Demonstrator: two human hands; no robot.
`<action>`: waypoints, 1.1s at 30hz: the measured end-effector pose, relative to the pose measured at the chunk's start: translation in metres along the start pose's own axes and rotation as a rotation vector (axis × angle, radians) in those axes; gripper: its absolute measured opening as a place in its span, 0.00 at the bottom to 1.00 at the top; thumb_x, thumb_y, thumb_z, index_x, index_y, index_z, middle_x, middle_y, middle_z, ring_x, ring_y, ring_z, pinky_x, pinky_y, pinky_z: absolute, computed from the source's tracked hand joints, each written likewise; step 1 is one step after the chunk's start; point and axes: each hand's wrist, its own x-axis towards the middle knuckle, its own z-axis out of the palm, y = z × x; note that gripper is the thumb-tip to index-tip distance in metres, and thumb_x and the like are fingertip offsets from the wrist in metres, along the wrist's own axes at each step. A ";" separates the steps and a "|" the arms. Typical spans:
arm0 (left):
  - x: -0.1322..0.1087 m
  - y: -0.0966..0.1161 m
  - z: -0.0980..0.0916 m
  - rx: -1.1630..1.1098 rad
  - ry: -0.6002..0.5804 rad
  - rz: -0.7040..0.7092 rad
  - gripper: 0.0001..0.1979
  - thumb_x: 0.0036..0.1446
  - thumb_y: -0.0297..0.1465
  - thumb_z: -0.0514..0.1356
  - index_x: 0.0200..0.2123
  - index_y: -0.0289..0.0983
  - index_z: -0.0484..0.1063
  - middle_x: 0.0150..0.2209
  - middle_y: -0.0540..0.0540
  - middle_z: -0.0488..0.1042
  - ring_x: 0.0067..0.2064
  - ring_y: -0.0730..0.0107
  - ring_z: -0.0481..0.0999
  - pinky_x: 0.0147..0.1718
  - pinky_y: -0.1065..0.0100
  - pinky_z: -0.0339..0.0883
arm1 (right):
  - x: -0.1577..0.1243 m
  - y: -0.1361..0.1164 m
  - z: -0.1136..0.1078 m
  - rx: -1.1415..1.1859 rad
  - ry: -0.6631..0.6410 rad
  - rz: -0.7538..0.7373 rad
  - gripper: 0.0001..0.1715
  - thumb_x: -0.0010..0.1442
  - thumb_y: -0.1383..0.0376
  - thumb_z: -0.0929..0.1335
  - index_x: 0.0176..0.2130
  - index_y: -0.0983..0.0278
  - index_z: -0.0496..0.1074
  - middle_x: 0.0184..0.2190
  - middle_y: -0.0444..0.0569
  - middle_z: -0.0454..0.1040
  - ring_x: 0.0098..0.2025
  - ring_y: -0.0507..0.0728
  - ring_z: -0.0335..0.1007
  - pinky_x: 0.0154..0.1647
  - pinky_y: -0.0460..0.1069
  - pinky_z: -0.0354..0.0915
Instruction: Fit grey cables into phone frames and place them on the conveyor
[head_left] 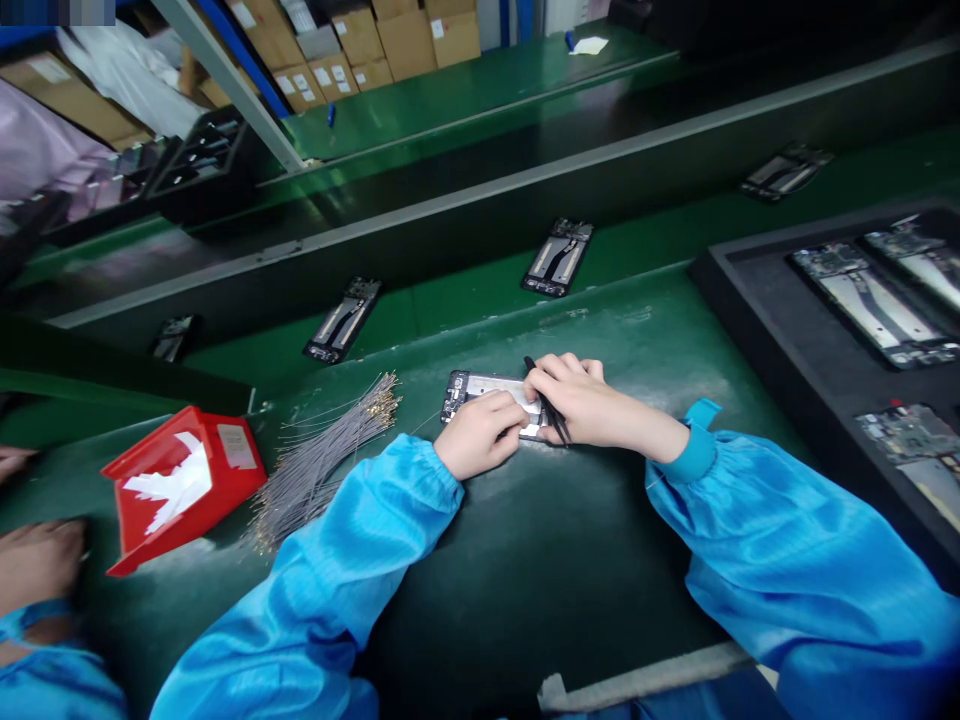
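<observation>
An opened phone frame [455, 388] with a silver inner plate lies on the green bench in front of me, partly covered by both hands. My left hand [481, 432] rests over its near side, fingers curled and pinched together. From beside these fingers a thin grey cable [429, 420] sticks out to the left; the part inside the grip is hidden. My right hand [574, 400] is closed around black tweezers [553, 415], held over the right part of the phone frame. A bundle of thin grey cables [326, 460] with gold-coloured ends lies left of my left hand.
A red bin [240, 480] with white strips stands left of the bundle, near another person's hand [45, 560]. Along the back strip lie phone frames [559, 258], [343, 320]. A black foam tray [757, 300] holding several phone frames is at right. Cardboard boxes [405, 45] stand behind.
</observation>
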 end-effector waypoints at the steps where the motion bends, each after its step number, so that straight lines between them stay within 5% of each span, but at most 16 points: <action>1: 0.000 0.000 -0.001 -0.001 -0.001 0.003 0.08 0.51 0.23 0.49 0.28 0.35 0.67 0.29 0.47 0.67 0.32 0.70 0.66 0.33 0.70 0.63 | 0.000 -0.001 -0.001 0.000 -0.003 0.006 0.15 0.49 0.60 0.66 0.36 0.61 0.59 0.39 0.50 0.60 0.40 0.59 0.53 0.34 0.49 0.45; 13: -0.005 -0.002 -0.002 -0.024 -0.042 0.073 0.07 0.50 0.24 0.50 0.29 0.36 0.67 0.28 0.47 0.67 0.33 0.70 0.65 0.34 0.69 0.62 | 0.001 -0.004 -0.003 0.084 0.027 0.060 0.16 0.48 0.61 0.66 0.37 0.61 0.60 0.38 0.50 0.62 0.41 0.60 0.54 0.37 0.51 0.48; 17: -0.008 -0.001 -0.002 -0.053 0.110 0.062 0.07 0.51 0.26 0.50 0.31 0.36 0.67 0.29 0.46 0.68 0.33 0.69 0.66 0.34 0.67 0.63 | -0.003 0.002 0.003 0.161 0.114 -0.002 0.16 0.54 0.55 0.63 0.40 0.61 0.59 0.40 0.51 0.64 0.43 0.60 0.56 0.41 0.53 0.50; 23: -0.011 0.000 -0.005 0.023 0.376 -0.037 0.06 0.53 0.26 0.50 0.29 0.36 0.66 0.27 0.47 0.67 0.31 0.70 0.65 0.32 0.66 0.63 | 0.000 0.001 0.009 -0.145 0.145 -0.169 0.23 0.49 0.52 0.67 0.41 0.64 0.64 0.48 0.60 0.62 0.48 0.66 0.54 0.43 0.56 0.51; 30: -0.010 -0.002 -0.005 0.030 0.425 -0.077 0.05 0.53 0.25 0.50 0.31 0.36 0.65 0.29 0.46 0.68 0.33 0.69 0.65 0.33 0.66 0.63 | 0.063 0.036 -0.015 -0.293 0.270 -0.231 0.18 0.51 0.59 0.65 0.41 0.65 0.65 0.49 0.59 0.62 0.52 0.65 0.52 0.47 0.58 0.50; 33: -0.010 -0.003 -0.004 0.037 0.423 -0.073 0.05 0.54 0.24 0.50 0.31 0.36 0.65 0.28 0.47 0.68 0.33 0.69 0.65 0.33 0.66 0.63 | 0.097 0.046 -0.026 -0.465 0.397 -0.233 0.17 0.55 0.70 0.60 0.46 0.63 0.63 0.56 0.56 0.56 0.58 0.63 0.44 0.53 0.60 0.43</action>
